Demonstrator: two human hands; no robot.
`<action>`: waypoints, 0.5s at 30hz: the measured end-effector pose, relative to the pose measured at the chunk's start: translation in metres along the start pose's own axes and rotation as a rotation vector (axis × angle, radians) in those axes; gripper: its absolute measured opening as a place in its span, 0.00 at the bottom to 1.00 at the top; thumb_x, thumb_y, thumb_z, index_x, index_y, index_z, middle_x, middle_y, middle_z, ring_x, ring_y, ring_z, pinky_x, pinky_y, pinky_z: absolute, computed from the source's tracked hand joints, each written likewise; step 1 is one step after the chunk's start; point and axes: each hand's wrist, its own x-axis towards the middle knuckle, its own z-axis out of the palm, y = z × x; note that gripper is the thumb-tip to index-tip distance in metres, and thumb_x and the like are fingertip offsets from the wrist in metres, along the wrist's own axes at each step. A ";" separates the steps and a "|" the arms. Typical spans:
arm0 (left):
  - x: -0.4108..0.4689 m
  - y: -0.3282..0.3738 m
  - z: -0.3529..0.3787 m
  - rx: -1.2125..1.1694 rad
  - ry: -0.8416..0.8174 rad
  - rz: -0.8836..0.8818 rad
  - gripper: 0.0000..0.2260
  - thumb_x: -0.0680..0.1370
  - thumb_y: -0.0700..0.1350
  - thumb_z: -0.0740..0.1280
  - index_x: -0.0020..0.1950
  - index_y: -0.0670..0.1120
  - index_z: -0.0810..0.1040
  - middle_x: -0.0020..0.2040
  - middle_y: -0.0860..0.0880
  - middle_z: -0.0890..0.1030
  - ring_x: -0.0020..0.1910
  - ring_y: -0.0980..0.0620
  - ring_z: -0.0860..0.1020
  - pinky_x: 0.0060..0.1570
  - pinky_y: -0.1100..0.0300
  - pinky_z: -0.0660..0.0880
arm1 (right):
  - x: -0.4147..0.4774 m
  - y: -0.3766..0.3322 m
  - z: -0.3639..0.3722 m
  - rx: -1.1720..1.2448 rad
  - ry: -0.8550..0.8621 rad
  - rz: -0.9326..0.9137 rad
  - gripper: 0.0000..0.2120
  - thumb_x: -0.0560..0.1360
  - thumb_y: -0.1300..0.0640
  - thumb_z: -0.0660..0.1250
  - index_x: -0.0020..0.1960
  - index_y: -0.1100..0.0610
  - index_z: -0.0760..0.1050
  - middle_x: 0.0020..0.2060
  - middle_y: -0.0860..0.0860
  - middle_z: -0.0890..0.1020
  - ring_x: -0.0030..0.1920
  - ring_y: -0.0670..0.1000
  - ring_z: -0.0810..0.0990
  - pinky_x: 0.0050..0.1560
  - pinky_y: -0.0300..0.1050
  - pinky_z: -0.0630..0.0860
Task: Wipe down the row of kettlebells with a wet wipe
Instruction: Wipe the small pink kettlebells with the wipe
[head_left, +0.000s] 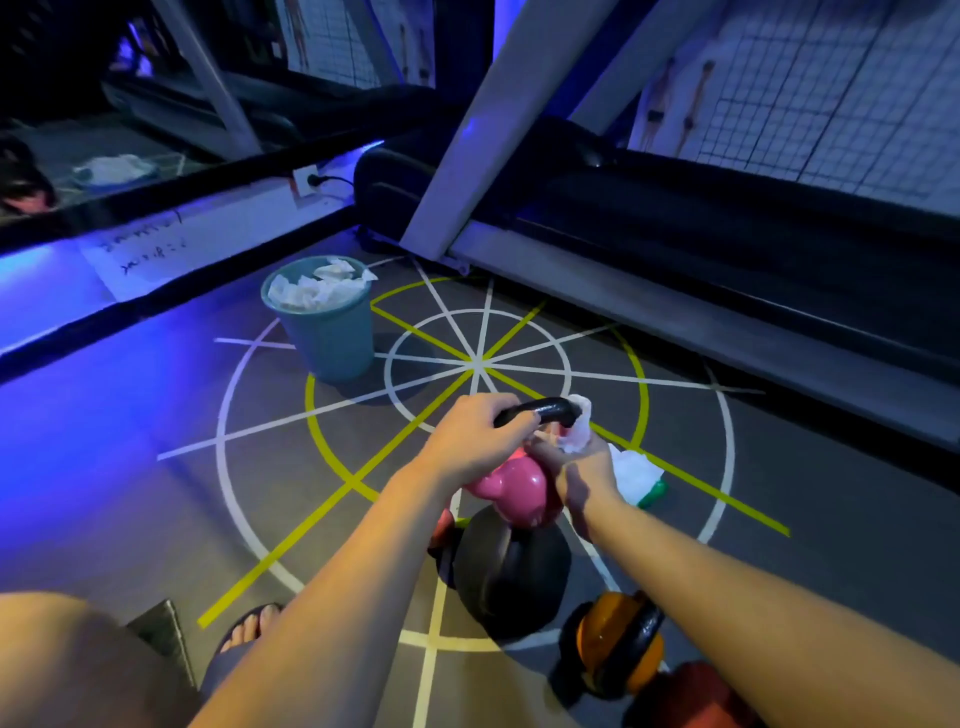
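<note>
A pink kettlebell (514, 491) with a black handle (545, 410) is tilted above the floor in the middle of the view. My left hand (475, 431) grips the left end of that handle. My right hand (582, 462) holds a crumpled white wet wipe (579, 428) pressed against the handle's right side. Below it a black kettlebell (511, 571) stands on the floor. An orange and black kettlebell (618, 644) and a red one (691, 696) stand at the lower right.
A teal bin (332, 332) full of used wipes stands at the upper left. A wet wipe pack (636, 475) lies just right of my right hand. A treadmill (675, 249) runs along the back right. My knee and sandalled foot (249, 629) are at the lower left.
</note>
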 end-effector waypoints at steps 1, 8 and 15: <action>-0.001 0.001 0.000 0.010 0.000 -0.001 0.12 0.80 0.51 0.65 0.42 0.46 0.80 0.34 0.52 0.77 0.33 0.57 0.73 0.35 0.57 0.68 | 0.000 -0.003 0.000 -0.006 0.009 -0.013 0.20 0.68 0.60 0.79 0.56 0.57 0.76 0.47 0.59 0.84 0.48 0.60 0.84 0.53 0.58 0.81; -0.010 0.004 0.000 -0.012 0.021 -0.003 0.15 0.75 0.55 0.61 0.39 0.46 0.78 0.34 0.48 0.79 0.35 0.52 0.75 0.39 0.50 0.72 | -0.016 -0.046 -0.009 -0.583 -0.007 -0.594 0.13 0.68 0.69 0.66 0.45 0.52 0.75 0.34 0.48 0.77 0.35 0.46 0.71 0.34 0.42 0.68; -0.011 0.004 0.001 -0.040 0.036 -0.016 0.16 0.74 0.55 0.61 0.40 0.43 0.78 0.37 0.46 0.81 0.40 0.48 0.77 0.45 0.44 0.74 | -0.015 -0.045 -0.024 -0.766 -0.273 -0.786 0.38 0.74 0.57 0.67 0.78 0.35 0.56 0.52 0.45 0.71 0.46 0.46 0.74 0.49 0.42 0.73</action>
